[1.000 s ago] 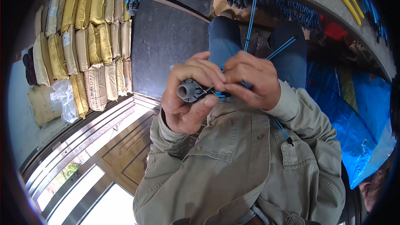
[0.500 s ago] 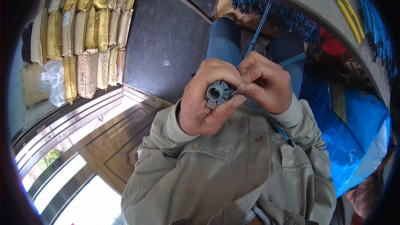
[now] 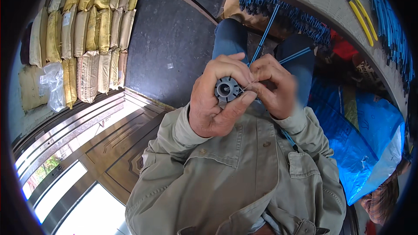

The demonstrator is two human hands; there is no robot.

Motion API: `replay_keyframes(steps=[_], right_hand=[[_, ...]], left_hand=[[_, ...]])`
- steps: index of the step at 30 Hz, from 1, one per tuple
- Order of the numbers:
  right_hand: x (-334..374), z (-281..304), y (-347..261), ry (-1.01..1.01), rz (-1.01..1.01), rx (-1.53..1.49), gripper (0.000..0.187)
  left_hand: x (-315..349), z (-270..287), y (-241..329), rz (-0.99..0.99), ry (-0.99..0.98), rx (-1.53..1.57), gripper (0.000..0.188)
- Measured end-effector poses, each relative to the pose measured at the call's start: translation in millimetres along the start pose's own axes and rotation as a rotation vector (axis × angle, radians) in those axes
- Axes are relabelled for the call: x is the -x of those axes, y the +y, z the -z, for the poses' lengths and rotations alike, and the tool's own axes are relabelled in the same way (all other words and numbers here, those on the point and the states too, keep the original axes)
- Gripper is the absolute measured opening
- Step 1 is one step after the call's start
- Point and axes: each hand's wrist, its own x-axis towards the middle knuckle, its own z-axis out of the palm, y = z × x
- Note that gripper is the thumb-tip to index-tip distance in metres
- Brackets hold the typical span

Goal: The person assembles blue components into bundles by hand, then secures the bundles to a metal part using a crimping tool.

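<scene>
In front of my chest, my left hand (image 3: 220, 100) is closed round a small grey motor stator (image 3: 227, 88), a slotted round core with a hole in its middle, facing up. Thin bare wires (image 3: 244, 88) stick out at its right side, beside my left thumb. There my right hand (image 3: 275, 85) pinches fine wire ends between thumb and fingers; the exact join is hidden by the fingertips. Blue insulated leads run out from around my right hand: one pair upward (image 3: 266, 32), another pair to the right (image 3: 296, 55), a third downward (image 3: 288, 138) over my shirt.
A curved bench edge (image 3: 300, 1) crosses the upper right, carrying yellow-handled pliers (image 3: 362, 15) and bundles of blue leads (image 3: 392, 30). More leads (image 3: 287, 13) hang in a carton below. Stacked paper-wrapped packs (image 3: 87, 30) line the left wall. A blue plastic sheet (image 3: 365, 126) lies at right.
The stator has tilted so its end faces up more squarely. My right hand has shifted slightly left and down, and the blue leads at its right have swung upward.
</scene>
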Motion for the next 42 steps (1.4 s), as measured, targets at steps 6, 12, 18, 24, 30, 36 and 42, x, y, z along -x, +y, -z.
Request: replay_keyframes(steps=[6,12,18,24,30,36,42], right_hand=[[24,-5,-9,0.216,-0.02,0.152,0.019],[26,4,-6,-0.01,-0.058,0.006,0.014],[20,16,-3,-0.082,-0.151,-0.131,0.011],[-13,23,-12,-0.255,-0.18,-0.168,0.011],[-76,145,-18,0.271,0.26,1.153,0.012],[-88,225,-26,0.196,0.089,1.726,0.034],[-83,196,-52,0.302,-0.204,0.55,0.029]], left_hand=[[2,-5,0,0.022,0.045,-0.03,0.025],[-1,-12,3,0.025,0.018,-0.033,0.027],[-5,-20,7,0.054,0.004,-0.11,0.028],[-12,-10,16,0.016,0.142,-0.148,0.033],[-4,9,1,0.074,0.489,-0.045,0.031],[-4,6,0,0.066,0.35,-0.206,0.028],[4,-8,5,0.068,0.305,-0.219,0.031]])
